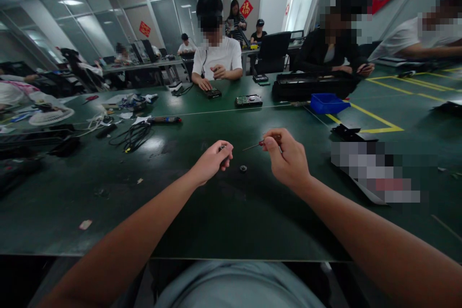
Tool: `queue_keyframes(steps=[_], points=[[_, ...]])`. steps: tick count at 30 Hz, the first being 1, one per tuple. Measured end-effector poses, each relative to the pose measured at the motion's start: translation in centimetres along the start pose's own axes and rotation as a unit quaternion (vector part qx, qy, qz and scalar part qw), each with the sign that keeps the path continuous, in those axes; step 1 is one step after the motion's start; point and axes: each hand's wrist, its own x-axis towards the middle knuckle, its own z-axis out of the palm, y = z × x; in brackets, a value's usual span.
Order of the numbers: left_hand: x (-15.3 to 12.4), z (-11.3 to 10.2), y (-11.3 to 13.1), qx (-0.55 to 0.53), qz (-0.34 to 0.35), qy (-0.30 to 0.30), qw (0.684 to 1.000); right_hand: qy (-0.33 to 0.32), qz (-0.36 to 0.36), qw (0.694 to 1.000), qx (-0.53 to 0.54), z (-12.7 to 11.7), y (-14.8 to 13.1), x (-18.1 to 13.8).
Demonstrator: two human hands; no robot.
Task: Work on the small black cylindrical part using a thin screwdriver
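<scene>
My left hand (213, 160) hovers over the dark green table (202, 211), fingers curled in a pinch on a tiny metallic part that I cannot make out. My right hand (287, 158) is closed round a small screwdriver (260, 143) with a reddish handle, its thin shaft pointing left toward the left hand. Between the two hands, on the table, lies a small dark round part (243, 168).
A blurred flat object (375, 173) lies to the right. Cables (133, 135) and a pen-like tool (164, 119) lie at left. Farther off are a blue bin (327, 103), a black case (310, 85), a circuit board (249, 100) and seated people across the table.
</scene>
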Motion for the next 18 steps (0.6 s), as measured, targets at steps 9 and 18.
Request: queue_keyframes(steps=[9,18], points=[[1.1,1.6,0.1,0.451,0.126,-0.087,0.879,-0.003,-0.011,1.000,-0.003,-0.2,0.0,0.2],[1.6,2.0,-0.1,0.473,0.098,-0.097,0.870,-0.006,-0.019,1.000,-0.006,-0.1,0.1,0.2]])
